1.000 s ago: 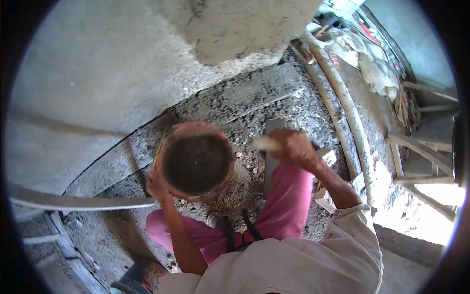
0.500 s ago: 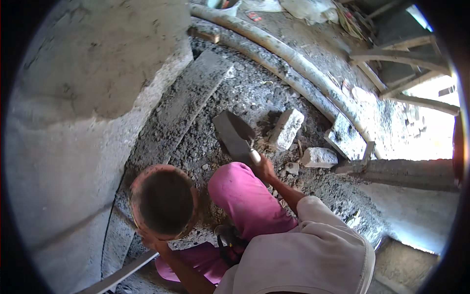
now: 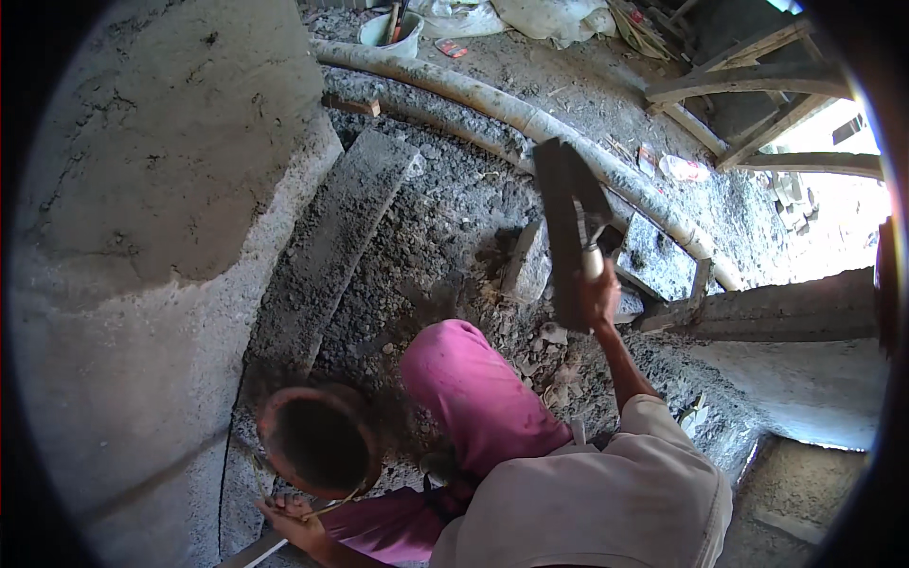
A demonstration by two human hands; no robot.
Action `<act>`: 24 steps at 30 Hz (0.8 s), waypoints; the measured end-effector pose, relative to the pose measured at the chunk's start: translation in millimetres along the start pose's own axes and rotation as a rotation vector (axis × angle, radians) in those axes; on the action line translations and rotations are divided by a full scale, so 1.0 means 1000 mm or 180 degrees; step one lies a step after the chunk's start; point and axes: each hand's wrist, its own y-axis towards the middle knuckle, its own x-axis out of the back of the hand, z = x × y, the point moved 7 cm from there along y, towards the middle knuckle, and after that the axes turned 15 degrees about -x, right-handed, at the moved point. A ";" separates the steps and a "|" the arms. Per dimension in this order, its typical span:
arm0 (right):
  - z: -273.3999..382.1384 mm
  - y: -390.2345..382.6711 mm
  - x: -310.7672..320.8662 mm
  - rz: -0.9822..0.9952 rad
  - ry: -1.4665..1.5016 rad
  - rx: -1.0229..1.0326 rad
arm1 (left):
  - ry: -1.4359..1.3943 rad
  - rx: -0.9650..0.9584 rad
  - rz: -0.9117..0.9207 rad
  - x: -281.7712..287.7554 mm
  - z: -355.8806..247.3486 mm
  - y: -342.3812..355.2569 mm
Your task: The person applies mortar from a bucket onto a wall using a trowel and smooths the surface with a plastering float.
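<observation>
In the head view, my right hand (image 3: 598,295) grips a white-handled trowel (image 3: 593,260) together with a long dark flat board (image 3: 563,241), both raised above the rubble at the right. My left hand (image 3: 294,521) is closed on the thin handle of a round reddish bucket (image 3: 279,426), low at the left beside my knee. The bucket's inside is dark. My pink-trousered knee (image 3: 445,360) lies between the two hands. Broken concrete pieces (image 3: 525,260) are on the ground behind the board.
A plastered concrete block (image 3: 151,208) fills the left. A gritty slab (image 3: 350,218) lies beside it. Long pipes (image 3: 454,85) cross behind, with a white bucket of tools (image 3: 388,38) and sacks (image 3: 549,19) beyond. Timber framing (image 3: 739,85) stands upper right; a concrete beam (image 3: 786,308) runs at right.
The view has swung rightward. My right hand has lifted the trowel and board up and to the right. My left hand has shifted below the bucket, which sits lower in view.
</observation>
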 end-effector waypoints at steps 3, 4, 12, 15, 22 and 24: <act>-0.016 0.039 0.016 -0.0513 -0.0449 -0.0364 | -0.0883 0.0991 0.1195 -0.087 0.002 -0.058; -0.024 0.047 0.018 -0.0603 -0.0316 -0.0449 | -0.0759 0.0989 0.1001 -0.104 0.003 -0.066; -0.079 0.060 0.041 -0.0699 0.1553 -0.0468 | -0.0293 0.0980 0.2139 -0.239 -0.003 -0.123; -0.054 0.047 0.053 -0.0015 0.2736 0.0043 | -0.0281 0.1306 0.2416 -0.269 -0.006 -0.128; 0.057 0.018 0.052 0.0886 0.2615 0.0320 | -0.0104 0.1189 0.2545 -0.282 0.014 -0.125; 0.088 0.009 0.050 0.0786 0.2407 0.0695 | -0.0235 0.1108 0.2370 -0.272 0.020 -0.119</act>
